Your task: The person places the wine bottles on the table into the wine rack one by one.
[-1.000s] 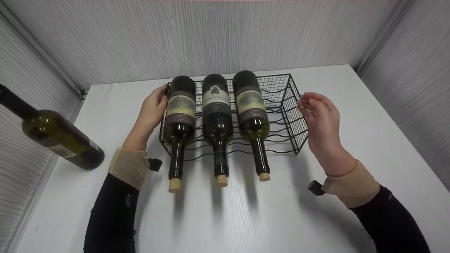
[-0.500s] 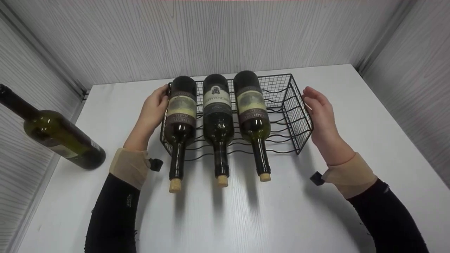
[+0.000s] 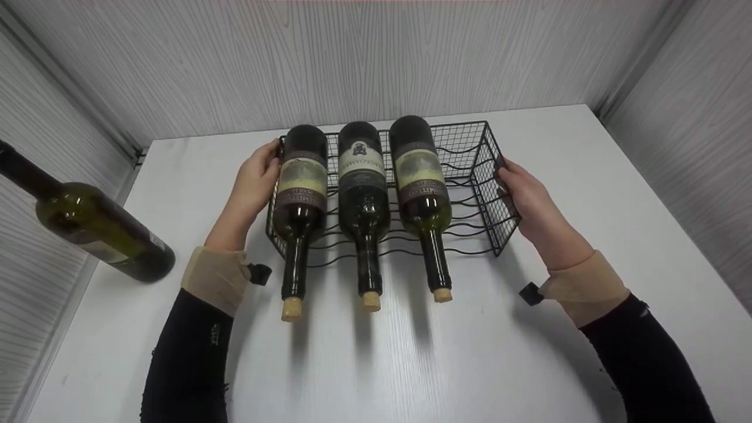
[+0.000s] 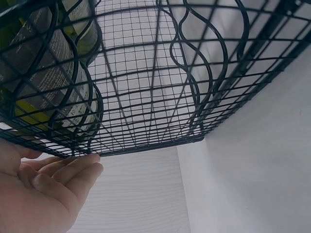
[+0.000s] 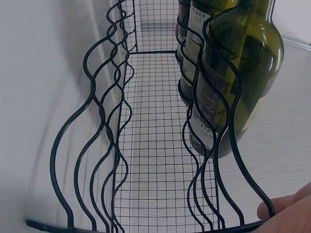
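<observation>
A black wire wine rack stands on the white table. Three corked wine bottles lie side by side across its wavy wires, necks toward me: a left bottle, a middle bottle and a right bottle. My left hand holds the rack's left end by its upper rear edge; in the left wrist view its fingers lie against the mesh. At the right end, my right hand grips the mesh side, its thumb tip inside the rim and other fingers mostly hidden outside.
A fourth dark green bottle without a visible cork stands upright on the table's left side. Wood-grained panels close in the back and both sides. The rack's right part holds no bottle.
My right hand has gone from loose fingers beside the rack's right end to gripping that end. My left hand and the bottles stay in place.
</observation>
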